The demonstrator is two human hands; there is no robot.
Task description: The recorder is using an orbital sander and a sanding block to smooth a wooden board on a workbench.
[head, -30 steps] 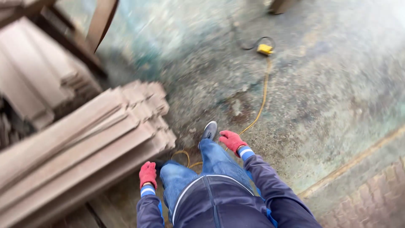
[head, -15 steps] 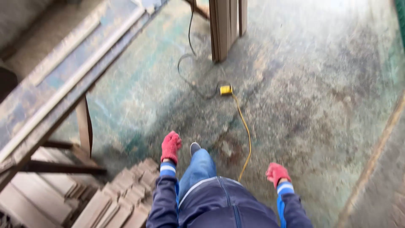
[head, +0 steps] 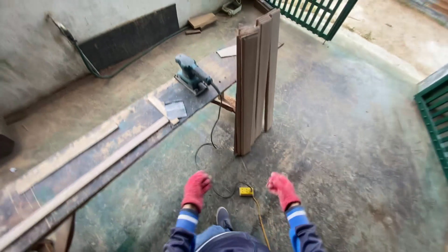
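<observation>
Both my hands wear red gloves and hold nothing. My left hand [head: 196, 188] and my right hand [head: 282, 188] are raised in front of me, fingers loosely curled, above the dusty floor. Ahead of them several long brown boards [head: 255, 79] stand upright, leaning against the end of a long workbench [head: 107, 154]. A teal electric sander [head: 191, 74] rests on the bench top. Its black cord runs down to a yellow plug socket [head: 246, 191] on the floor between my hands.
A yellow cable [head: 259, 219] trails from the socket toward my shoe [head: 223, 218]. A black hose [head: 88, 65] runs along the wall at left. Green metal gates [head: 436, 121] stand at right and at the back. Thin wooden strips lie on the bench.
My view has swung up from the stack of boards on the left to the bench and upright boards. Both hands have come up in front of me, closer together.
</observation>
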